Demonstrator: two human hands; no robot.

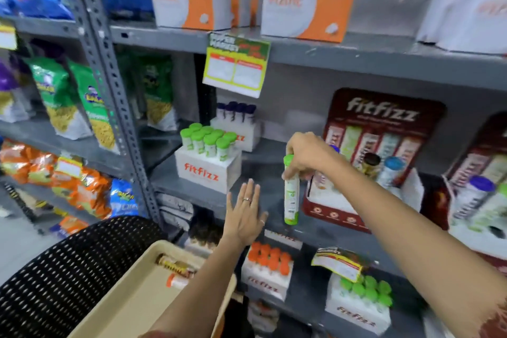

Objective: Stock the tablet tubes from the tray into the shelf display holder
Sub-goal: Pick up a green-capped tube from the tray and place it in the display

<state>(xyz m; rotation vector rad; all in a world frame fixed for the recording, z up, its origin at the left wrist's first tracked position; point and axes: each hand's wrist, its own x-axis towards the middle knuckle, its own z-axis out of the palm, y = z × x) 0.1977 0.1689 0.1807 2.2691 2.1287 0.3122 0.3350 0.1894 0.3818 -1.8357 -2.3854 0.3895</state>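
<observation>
My right hand [307,155] pinches a green-capped tablet tube [291,192] near its top, hanging upright over the grey shelf [263,173], just left of the red display holder [365,178]. Left hand [245,214] flat, fingers spread, empty. Beige tray [142,291] below holds two tubes.

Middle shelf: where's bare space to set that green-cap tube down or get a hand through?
Bare shelf lies between the white fitfizz box of green-cap tubes and the red display holder, where the right hand holds the tube. The left hand hovers at its front edge. Inside the holder it is crowded.
</observation>
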